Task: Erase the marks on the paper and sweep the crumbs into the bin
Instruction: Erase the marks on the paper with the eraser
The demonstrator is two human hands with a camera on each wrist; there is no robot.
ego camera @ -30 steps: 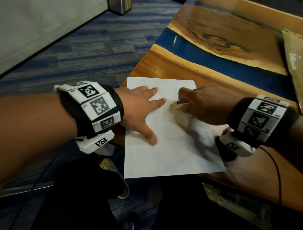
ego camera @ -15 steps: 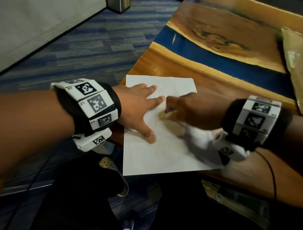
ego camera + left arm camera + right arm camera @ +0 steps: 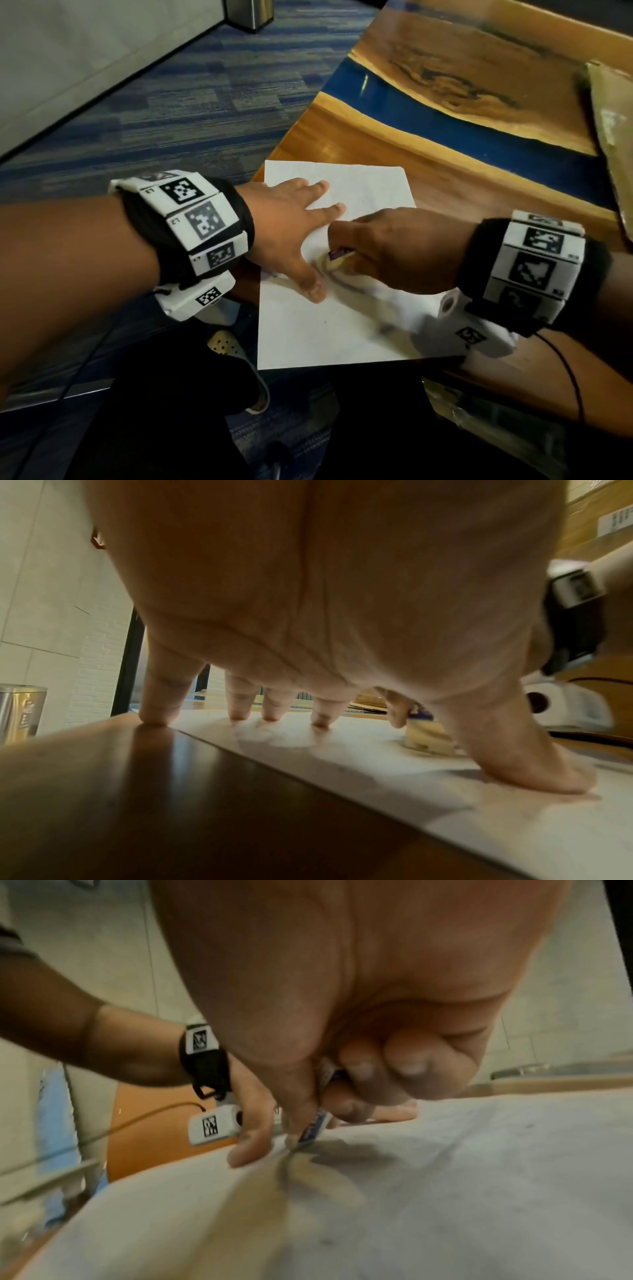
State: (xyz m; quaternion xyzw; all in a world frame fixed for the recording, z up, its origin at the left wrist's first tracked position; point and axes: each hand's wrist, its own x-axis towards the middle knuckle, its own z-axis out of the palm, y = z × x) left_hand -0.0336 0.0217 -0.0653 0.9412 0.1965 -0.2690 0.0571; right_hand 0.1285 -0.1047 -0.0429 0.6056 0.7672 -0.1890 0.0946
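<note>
Pinching the eraser w/ curled fingers, right hand is pressing it onto the paper mid-sheet, beside the left hand, lying flat, fingers spread, on the sheet at the table edge. Beyond, a steel bin is standing on carpet.

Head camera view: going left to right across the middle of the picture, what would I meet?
Left wristband → left hand pressing flat on the paper → eraser → right hand gripping it → right wristband.
</note>
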